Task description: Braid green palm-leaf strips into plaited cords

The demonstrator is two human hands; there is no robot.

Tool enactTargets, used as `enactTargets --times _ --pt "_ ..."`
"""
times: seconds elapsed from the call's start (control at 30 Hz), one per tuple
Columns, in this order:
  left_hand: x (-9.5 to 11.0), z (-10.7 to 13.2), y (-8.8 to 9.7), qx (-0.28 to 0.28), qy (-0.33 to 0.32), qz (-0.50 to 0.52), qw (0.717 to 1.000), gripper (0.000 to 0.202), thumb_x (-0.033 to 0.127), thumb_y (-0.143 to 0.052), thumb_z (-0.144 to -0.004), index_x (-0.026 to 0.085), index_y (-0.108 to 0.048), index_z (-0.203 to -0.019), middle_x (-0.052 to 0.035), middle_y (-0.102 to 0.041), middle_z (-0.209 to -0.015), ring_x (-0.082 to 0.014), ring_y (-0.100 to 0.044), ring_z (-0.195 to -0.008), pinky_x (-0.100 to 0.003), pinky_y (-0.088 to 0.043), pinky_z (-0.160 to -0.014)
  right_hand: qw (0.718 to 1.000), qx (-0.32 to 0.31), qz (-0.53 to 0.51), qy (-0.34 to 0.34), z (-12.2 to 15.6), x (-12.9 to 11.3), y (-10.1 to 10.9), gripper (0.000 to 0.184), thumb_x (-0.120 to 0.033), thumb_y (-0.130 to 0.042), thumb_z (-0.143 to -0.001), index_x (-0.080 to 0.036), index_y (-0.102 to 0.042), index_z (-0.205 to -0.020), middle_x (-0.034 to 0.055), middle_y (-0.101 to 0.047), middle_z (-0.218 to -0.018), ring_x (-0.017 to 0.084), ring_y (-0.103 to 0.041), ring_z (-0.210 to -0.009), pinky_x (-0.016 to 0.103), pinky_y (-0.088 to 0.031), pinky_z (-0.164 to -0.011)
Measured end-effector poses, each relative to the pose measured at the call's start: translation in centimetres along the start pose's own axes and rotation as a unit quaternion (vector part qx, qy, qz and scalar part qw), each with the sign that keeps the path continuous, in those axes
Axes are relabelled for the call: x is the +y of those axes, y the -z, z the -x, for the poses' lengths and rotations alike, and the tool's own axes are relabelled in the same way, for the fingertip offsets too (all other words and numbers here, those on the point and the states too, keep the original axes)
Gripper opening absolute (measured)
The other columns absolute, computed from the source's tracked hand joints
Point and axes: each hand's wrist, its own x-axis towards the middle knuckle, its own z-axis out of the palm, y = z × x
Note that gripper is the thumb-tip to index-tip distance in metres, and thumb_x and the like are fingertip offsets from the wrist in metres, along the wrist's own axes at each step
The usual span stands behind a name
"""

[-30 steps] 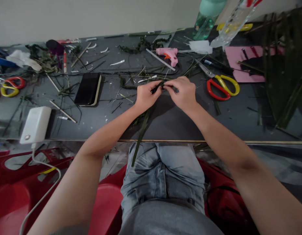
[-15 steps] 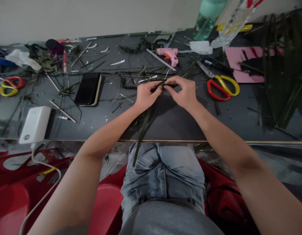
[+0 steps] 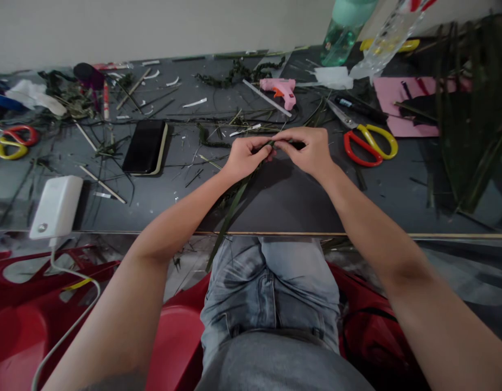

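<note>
My left hand (image 3: pixel 245 157) and my right hand (image 3: pixel 310 151) meet over the middle of the dark table (image 3: pixel 299 206). Both pinch a long green leaf strip (image 3: pixel 230 209) between thumb and fingers. The strip's free end trails down to the left, past the table's front edge and over my jeans. The part of the strip between my fingertips is mostly hidden. Both hands are closed on it.
Red-and-yellow scissors (image 3: pixel 368 144) lie right of my hands, a pink glue gun (image 3: pixel 281 91) behind them, a black phone (image 3: pixel 145 147) to the left. A white power bank (image 3: pixel 55 207) sits at the front left. Palm fronds (image 3: pixel 474 125) pile at the right. Leaf scraps litter the table.
The strip's hanging end has swung left. My fingers have shifted slightly along the strip, still pinching it; both hands stay in the same place.
</note>
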Motion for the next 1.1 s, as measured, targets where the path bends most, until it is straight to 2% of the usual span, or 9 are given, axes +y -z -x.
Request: enactTargets --times 0.13,0.27,0.4,0.6,0.8,1.0,1.1 --pt "-0.3 -0.2 0.0 -0.022 0.023 0.03 0.999 0.022 0.02 -0.056 -0.09 0.012 -0.075 -0.099 -0.0028 -0.075 -0.078 -0.0085 -0.069 -0.067 -0.018 -0.054 -0.063 0.999 -0.018 0.03 0.013 -0.1 0.5 0.3 0.019 -0.036 -0.064 -0.092 -0.027 -0.079 -0.101 0.0034 -0.079 -0.099 0.023 -0.074 -0.091 0.039 -0.058 -0.084" --pt "-0.2 -0.3 0.0 -0.025 0.06 0.057 0.996 0.019 0.02 -0.06 -0.088 0.013 -0.076 -0.097 -0.0038 -0.075 -0.079 -0.0101 -0.07 -0.068 -0.021 -0.056 -0.064 0.998 -0.034 0.051 0.02 0.0 1.1 0.4 0.019 -0.037 -0.064 -0.092 -0.032 -0.079 -0.102 0.0025 -0.08 -0.099 0.022 -0.074 -0.089 0.039 -0.058 -0.082" --pt "0.0 -0.3 0.0 -0.026 0.081 0.079 0.993 0.015 0.021 -0.063 -0.088 0.014 -0.076 -0.093 -0.0033 -0.075 -0.078 -0.0102 -0.07 -0.069 -0.021 -0.057 -0.067 0.996 -0.043 0.068 0.037 0.1 1.2 0.6 0.021 -0.036 -0.062 -0.093 -0.031 -0.08 -0.103 0.0025 -0.08 -0.099 0.022 -0.074 -0.089 0.038 -0.057 -0.08" --pt "0.4 -0.3 0.2 -0.047 0.073 0.089 0.992 0.018 0.029 -0.069 -0.086 0.014 -0.077 -0.093 -0.0041 -0.075 -0.081 -0.0109 -0.07 -0.072 -0.023 -0.057 -0.071 0.992 -0.048 0.103 0.047 0.2 0.9 0.8 0.023 -0.035 -0.06 -0.094 -0.031 -0.079 -0.106 0.0023 -0.08 -0.098 0.02 -0.074 -0.088 0.034 -0.056 -0.076" --pt "0.8 -0.3 0.2 -0.031 0.056 0.092 0.994 0.03 0.045 -0.071 -0.086 0.016 -0.077 -0.088 -0.0039 -0.075 -0.078 -0.0121 -0.069 -0.072 -0.025 -0.058 -0.071 0.991 -0.036 0.121 0.048 0.4 0.3 0.7 0.024 -0.035 -0.058 -0.095 -0.03 -0.079 -0.106 0.0023 -0.08 -0.097 0.02 -0.074 -0.087 0.033 -0.055 -0.074" --pt "0.5 -0.3 -0.1 0.001 0.07 0.078 0.994 0.02 0.034 -0.069 -0.087 0.016 -0.078 -0.092 -0.0051 -0.076 -0.081 -0.013 -0.071 -0.073 -0.026 -0.06 -0.071 0.992 0.008 0.124 -0.001 0.4 0.0 0.4 0.028 -0.04 -0.061 -0.093 -0.027 -0.075 -0.113 0.0049 -0.079 -0.104 0.024 -0.074 -0.092 0.036 -0.056 -0.08" --pt "0.4 -0.3 -0.2 0.021 0.075 0.084 0.993 0.017 0.026 -0.065 -0.089 0.015 -0.077 -0.095 -0.0053 -0.077 -0.083 -0.012 -0.071 -0.073 -0.025 -0.06 -0.07 0.993 0.024 0.113 -0.015 0.2 -0.1 0.5 0.027 -0.042 -0.063 -0.092 -0.024 -0.074 -0.108 0.006 -0.079 -0.101 0.024 -0.074 -0.091 0.035 -0.056 -0.079"
